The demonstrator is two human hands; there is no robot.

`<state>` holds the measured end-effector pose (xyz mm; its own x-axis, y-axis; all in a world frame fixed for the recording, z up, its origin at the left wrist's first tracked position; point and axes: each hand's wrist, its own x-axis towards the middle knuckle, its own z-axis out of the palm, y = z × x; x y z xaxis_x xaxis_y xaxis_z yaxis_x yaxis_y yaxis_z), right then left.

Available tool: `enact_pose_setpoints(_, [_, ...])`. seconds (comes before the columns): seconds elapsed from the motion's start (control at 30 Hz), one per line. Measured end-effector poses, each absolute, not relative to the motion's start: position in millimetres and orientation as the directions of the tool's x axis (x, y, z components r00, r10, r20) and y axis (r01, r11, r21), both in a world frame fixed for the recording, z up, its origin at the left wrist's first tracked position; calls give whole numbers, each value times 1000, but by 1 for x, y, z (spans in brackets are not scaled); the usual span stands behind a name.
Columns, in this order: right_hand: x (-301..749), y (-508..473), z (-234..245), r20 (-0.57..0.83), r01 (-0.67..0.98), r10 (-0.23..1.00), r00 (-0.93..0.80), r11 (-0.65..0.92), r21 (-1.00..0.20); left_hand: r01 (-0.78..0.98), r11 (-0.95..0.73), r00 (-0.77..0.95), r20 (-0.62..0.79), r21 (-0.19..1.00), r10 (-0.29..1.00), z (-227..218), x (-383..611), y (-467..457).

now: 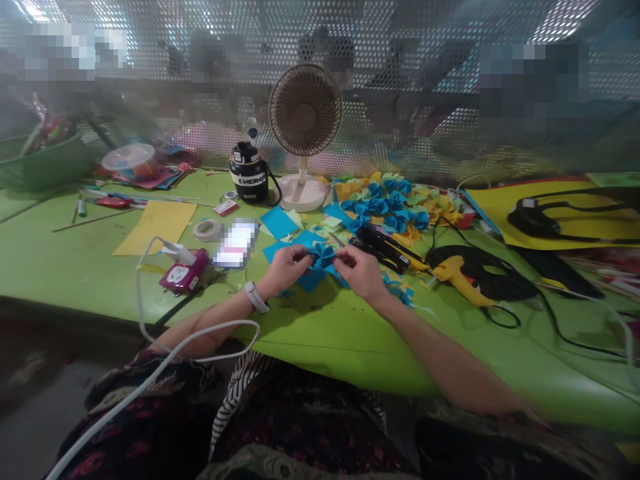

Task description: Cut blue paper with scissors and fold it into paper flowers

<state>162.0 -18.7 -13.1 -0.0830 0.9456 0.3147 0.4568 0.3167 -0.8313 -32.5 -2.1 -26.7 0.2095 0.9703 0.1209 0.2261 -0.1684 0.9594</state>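
Blue paper flower (pixel 323 253) is mid-frame, over the green counter (pixel 345 340), btwn both hands. Folded petals fan up & out, its face roughly up twd the camera; roundish, so long axis is hard to call, but widest spread runs approx L–R across the frame.

L hand (pixel 284 270) comes in from lower left, thumb & index pinched narrow on the flower's left edge; R hand (pixel 364 273) comes from lower right, same narrow pinch on its right edge. Flower sits right at the fingers' tips, clear of both palms; exact contact pts too small to make out. White-banded watch (pixel 257 297) on L wrist.

Around & behind the hands: blue paper squares (pixel 279 223) & small scraps. Just beside R hand, black tool w/ yellow trim (pixel 384 249), slanting twd lower right; further right, yellow glue gun (pixel 461 280) by a black pad (pixel 505 283). Right of upper centre: pile of blue, yellow & green paper flowers (pixel 387 205). Left of L hand: phone w/ lit screen (pixel 237 243), tape roll (pixel 204 231), purple adapter (pixel 184 273), yellow sheet (pixel 154 228). Upper centre: black bottle (pixel 250 173) next to a fan (pixel 306 115).
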Motion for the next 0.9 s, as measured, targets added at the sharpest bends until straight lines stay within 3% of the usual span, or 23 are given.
enact_pose_setpoints(0.2, [176,-4,-12,395,518,917,60,309,-797,32,-95,181,88,995,980,-15,-35,1])
enact_pose_setpoints(0.33, [192,12,-18,434,590,896,99,298,-750,16,-124,78,122,992,989,-14,-43,12])
enact_pose_setpoints(0.5, [200,19,-22,397,695,914,86,230,-682,170,-215,7,217,962,976,-24,-54,30])
enact_pose_setpoints(0.7, [200,19,-21,362,768,928,85,171,-618,451,-337,4,376,826,927,-26,-63,40])
enact_pose_setpoints(0.9, [195,21,-27,332,811,942,38,165,-561,693,-442,258,377,569,890,-30,-68,42])
